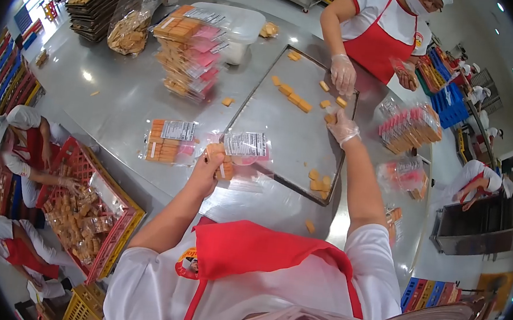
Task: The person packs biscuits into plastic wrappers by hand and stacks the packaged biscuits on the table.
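Note:
My left hand point(208, 171) is closed on a clear plastic pack point(246, 148) with a white printed label and orange-brown biscuits inside, just off the left edge of a metal tray point(284, 132). My right hand point(343, 130), in a clear glove, reaches to the tray's right side, fingers pinched round a biscuit point(331, 118). Loose biscuits point(295, 98) lie in a short row and scattered on the tray, with more pieces point(319, 184) at its near corner. A filled pack point(170, 142) lies flat left of my left hand.
Across the table, a co-worker's gloved hand point(343, 74) hovers over the tray. Stacked packs point(191, 52) stand at the back left, near a white tub point(235, 25) and a bag of biscuits point(131, 27). More packs point(411, 128) line the right. A red crate point(114, 192) sits left.

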A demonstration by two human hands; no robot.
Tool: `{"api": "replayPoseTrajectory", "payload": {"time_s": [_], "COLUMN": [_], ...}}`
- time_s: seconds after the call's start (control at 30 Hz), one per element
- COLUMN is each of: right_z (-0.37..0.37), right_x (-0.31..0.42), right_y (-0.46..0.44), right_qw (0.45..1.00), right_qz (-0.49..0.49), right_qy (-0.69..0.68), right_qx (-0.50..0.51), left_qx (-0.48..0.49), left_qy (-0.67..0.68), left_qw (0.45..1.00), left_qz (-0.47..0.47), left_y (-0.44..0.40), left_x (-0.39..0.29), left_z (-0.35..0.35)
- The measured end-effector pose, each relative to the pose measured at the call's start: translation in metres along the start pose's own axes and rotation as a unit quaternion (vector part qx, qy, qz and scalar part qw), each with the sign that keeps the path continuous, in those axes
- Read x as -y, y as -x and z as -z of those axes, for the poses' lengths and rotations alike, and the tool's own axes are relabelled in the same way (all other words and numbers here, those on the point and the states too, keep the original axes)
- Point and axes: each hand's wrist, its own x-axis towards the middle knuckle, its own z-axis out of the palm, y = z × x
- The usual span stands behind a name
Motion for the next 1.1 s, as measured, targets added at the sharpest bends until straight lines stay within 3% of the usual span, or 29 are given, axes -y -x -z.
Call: {"api": "replayPoseTrajectory", "payload": {"time_s": [0.1,0.2,0.23,0.33,0.43,0.53,0.63,0.73,0.83,0.9,0.93,0.97,1.0,1.03,1.1], "right_z": [0.012,0.002,0.006,-0.010,-0.010,-0.013,0.001,-0.027,-0.019,-0.013,-0.010,-0.004,0.000,0.007,0.032], "right_x": [0.020,0.035,0.039,0.019,0.012,0.002,0.017,0.000,0.001,0.010,0.017,0.030,0.043,0.060,0.107], "right_y": [0.001,-0.020,-0.027,-0.053,-0.056,-0.060,-0.036,-0.028,-0.005,0.001,0.003,0.010,0.022,0.036,0.070], "right_qw": [0.999,0.991,0.990,0.986,0.991,0.996,0.995,0.988,0.990,0.981,0.968,0.904,0.796,0.649,0.643], "right_qz": [-0.035,-0.065,-0.094,0.027,0.101,0.069,-0.056,0.004,0.018,-0.108,-0.170,-0.174,-0.169,-0.157,-0.176], "right_qy": [0.000,-0.086,-0.070,-0.035,-0.023,-0.049,-0.075,-0.119,-0.078,-0.146,-0.180,-0.389,-0.581,-0.744,-0.742], "right_qx": [0.038,-0.082,-0.081,-0.161,-0.080,-0.034,-0.026,-0.100,-0.114,-0.070,-0.049,-0.038,-0.024,-0.009,0.064], "left_qx": [0.002,0.008,0.009,0.001,-0.029,-0.014,-0.014,-0.038,-0.021,-0.019,-0.017,-0.015,-0.013,-0.012,-0.022], "left_qy": [0.010,0.019,0.021,0.006,0.014,0.024,0.017,0.025,0.005,0.007,0.008,0.009,0.010,0.010,0.007], "left_qw": [1.000,0.999,0.999,1.000,0.999,0.999,1.000,0.999,1.000,1.000,1.000,1.000,1.000,1.000,1.000], "left_qz": [0.026,0.035,0.034,0.014,0.014,0.015,0.022,0.024,0.020,0.014,0.010,0.012,0.014,0.015,0.012], "left_y": [0.000,-0.001,0.000,0.000,-0.001,0.000,-0.001,0.000,-0.001,0.000,0.001,0.002,0.003,0.004,0.007], "left_x": [0.002,-0.001,-0.001,0.000,-0.002,0.000,0.001,0.002,0.001,-0.001,-0.002,-0.004,-0.006,-0.008,-0.015], "left_z": [0.006,0.005,0.004,0.004,-0.002,0.003,0.005,0.004,0.004,-0.001,-0.003,-0.004,-0.005,-0.007,-0.020]}}
